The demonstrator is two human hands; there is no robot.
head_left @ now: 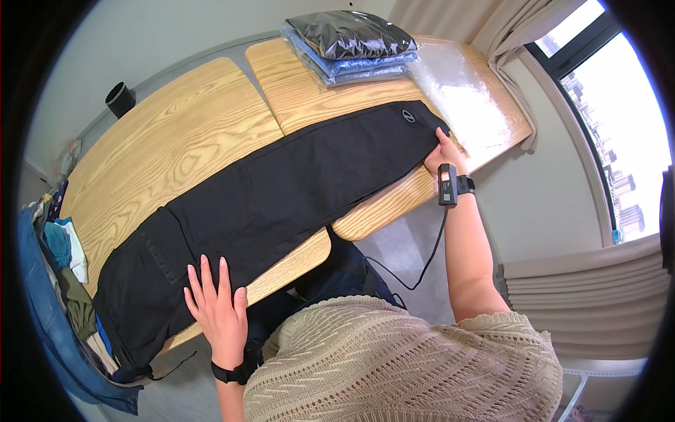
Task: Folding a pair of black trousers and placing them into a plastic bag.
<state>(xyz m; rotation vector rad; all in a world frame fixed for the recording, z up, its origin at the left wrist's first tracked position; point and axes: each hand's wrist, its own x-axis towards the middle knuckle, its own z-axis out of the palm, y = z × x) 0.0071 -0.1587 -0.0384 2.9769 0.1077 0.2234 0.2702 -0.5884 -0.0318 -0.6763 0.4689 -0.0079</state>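
Black trousers (281,204) laid full length across wooden table (176,119), spanning both hands. Left hand (214,302) flat, fingers spread, pressing waist end. Right hand (444,153) pinching hem end, closed on fabric. Cloth judged soft, light, limp; best held at waistband and hems. Bagged folded garments (351,46) beyond right hand.

Two light wood worktops (190,133) pushed side by side, grain showing. Black trousers (281,204) spread flat across both, waist at the near left edge. Stack of bagged clothes (351,46) at the far end, clear plastic bag (460,91) beside it on the right. Black cup (120,99) at the far left corner.
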